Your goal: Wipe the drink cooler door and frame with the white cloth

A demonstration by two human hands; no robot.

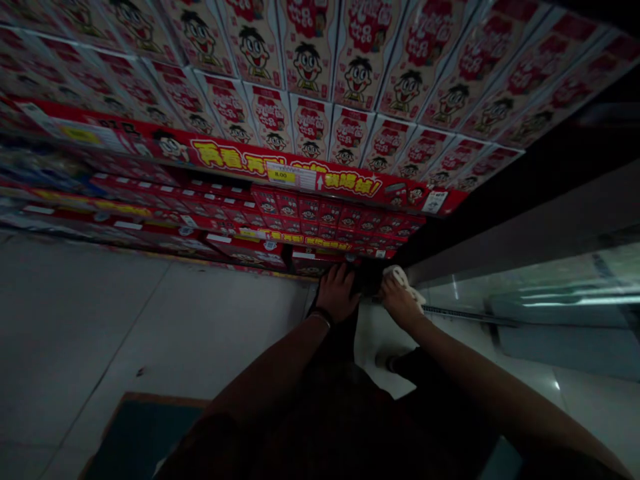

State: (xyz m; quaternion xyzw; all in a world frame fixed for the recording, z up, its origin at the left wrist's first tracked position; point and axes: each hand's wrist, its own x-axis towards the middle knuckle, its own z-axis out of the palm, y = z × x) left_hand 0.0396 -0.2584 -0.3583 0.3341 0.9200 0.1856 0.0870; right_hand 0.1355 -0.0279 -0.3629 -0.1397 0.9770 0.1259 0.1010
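Low down, left hand: fingers curled on a dark object by the bottom shelf.
Right hand: closed around a white cloth, beside that object.

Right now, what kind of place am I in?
Most likely a shop aisle: shelves stacked with identical red cartons, a yellow price tag on the shelf edge, and a tiled floor.

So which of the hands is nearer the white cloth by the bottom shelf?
Right. The right hand is on the white cloth, seemingly gripping it. The left hand sits apart to its left, against the dark shelf corner.
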